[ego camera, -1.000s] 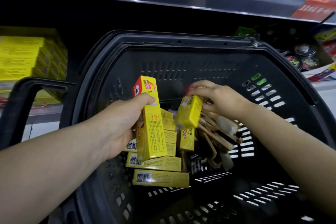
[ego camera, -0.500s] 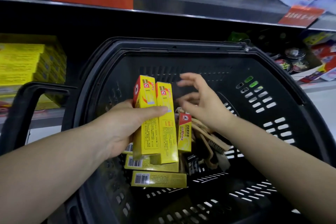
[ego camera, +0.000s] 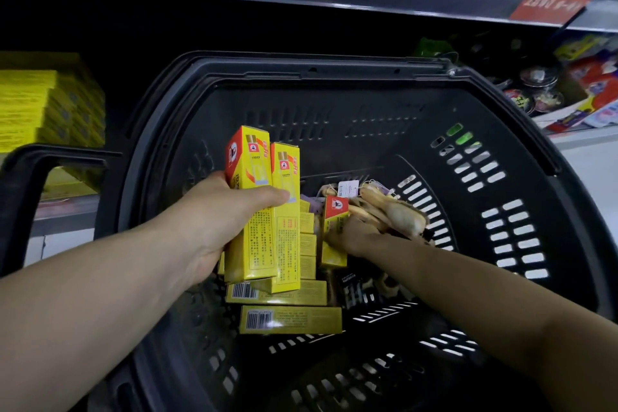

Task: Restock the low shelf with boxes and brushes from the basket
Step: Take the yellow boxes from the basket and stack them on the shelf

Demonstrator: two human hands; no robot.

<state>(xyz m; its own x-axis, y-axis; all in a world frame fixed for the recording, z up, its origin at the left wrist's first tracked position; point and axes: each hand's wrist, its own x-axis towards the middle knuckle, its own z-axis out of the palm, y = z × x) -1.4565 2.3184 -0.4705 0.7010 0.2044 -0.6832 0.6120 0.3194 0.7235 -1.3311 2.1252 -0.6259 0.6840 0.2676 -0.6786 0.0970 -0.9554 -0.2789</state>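
Worn on the head, looking forward and steeply down, close over the black slotted plastic basket (ego camera: 501, 177), toward the dark metal store shelf (ego camera: 334, 10) just behind it.

The black basket (ego camera: 334, 77) stands open at the top, its far wall and right wall bare, so a hand can come down along either. The floor near the front rim lies bare too. Loose yellow boxes (ego camera: 290, 318) crowd the middle of the floor, and a heap of brushes (ego camera: 394, 211) fills the space just right of them. The basket handle (ego camera: 20, 184) juts up at the left, between the basket and the stacked yellow boxes (ego camera: 43, 104) on the low shelf.
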